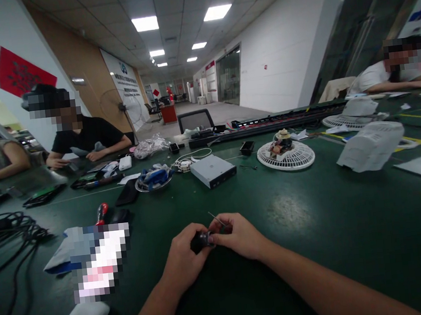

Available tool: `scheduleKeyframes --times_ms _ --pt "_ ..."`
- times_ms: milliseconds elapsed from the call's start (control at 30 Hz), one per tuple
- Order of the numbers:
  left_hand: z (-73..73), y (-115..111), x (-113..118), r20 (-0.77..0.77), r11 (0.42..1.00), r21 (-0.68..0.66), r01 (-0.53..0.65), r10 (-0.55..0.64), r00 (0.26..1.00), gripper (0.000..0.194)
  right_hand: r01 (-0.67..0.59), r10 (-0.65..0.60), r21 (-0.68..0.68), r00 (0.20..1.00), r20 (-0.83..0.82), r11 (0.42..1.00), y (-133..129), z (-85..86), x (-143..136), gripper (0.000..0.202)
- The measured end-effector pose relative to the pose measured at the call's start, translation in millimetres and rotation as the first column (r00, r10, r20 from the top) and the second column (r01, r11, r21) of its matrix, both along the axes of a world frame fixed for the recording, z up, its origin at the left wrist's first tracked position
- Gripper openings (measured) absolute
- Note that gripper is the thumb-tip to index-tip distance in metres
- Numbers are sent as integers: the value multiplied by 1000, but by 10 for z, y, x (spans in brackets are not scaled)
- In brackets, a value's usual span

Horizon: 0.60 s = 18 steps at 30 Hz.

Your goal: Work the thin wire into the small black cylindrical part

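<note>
One small dark part (197, 243), held in curled left hand (183, 255); right hand (239, 232), fingers bent, touching it, gripping one thin rod (216, 218).

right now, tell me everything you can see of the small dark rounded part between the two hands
The small dark rounded part looks glossy, nearly black, with a greyer shine toward its right end; its material is unclear. The left hand grips it over the green tabletop, fingers hiding much of it. The thumb of the right hand meets its right end.
</note>
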<state>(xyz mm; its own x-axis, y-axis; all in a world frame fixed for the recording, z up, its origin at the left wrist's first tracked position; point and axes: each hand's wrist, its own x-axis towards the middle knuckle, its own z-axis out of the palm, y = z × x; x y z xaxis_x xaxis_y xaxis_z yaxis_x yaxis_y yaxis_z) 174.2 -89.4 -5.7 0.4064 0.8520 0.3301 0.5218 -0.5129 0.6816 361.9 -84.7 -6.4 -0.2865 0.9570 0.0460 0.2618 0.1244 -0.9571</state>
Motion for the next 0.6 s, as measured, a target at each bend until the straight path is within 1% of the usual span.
scheduleKeyframes --times_ms 67,133,167,233,300,367,433,500,600 --pt "7 25 0 13 996 24 -87 86 996 14 73 -73 41 997 -12 996 -26 2 -21 30" --pt "-4 68 -21 14 976 39 -216 215 976 16 147 -148 94 989 7 985 -46 18 -24 24" --pt "-16 95 -42 11 957 42 -288 288 958 17 159 -166 138 985 43 978 -52 32 -18 20" --pt "-50 155 -99 -1 908 33 -417 417 909 19 118 -160 246 974 161 962 -59 64 3 23" --pt "-82 206 -160 -17 869 13 -494 494 869 20 42 -143 323 944 297 945 -60 92 29 30" --pt "-101 232 -199 -37 852 1 -524 524 851 24 -1 -151 341 896 418 940 -60 107 49 34" --pt "-103 231 -207 -66 849 12 -528 527 847 26 -9 -180 342 838 516 940 -59 105 60 37" --pt "-91 215 -190 -93 858 34 -513 514 853 26 -13 -197 345 801 565 939 -58 93 62 38" --pt "-71 195 -155 -109 879 50 -475 477 872 26 -20 -202 354 791 578 935 -52 78 58 39"
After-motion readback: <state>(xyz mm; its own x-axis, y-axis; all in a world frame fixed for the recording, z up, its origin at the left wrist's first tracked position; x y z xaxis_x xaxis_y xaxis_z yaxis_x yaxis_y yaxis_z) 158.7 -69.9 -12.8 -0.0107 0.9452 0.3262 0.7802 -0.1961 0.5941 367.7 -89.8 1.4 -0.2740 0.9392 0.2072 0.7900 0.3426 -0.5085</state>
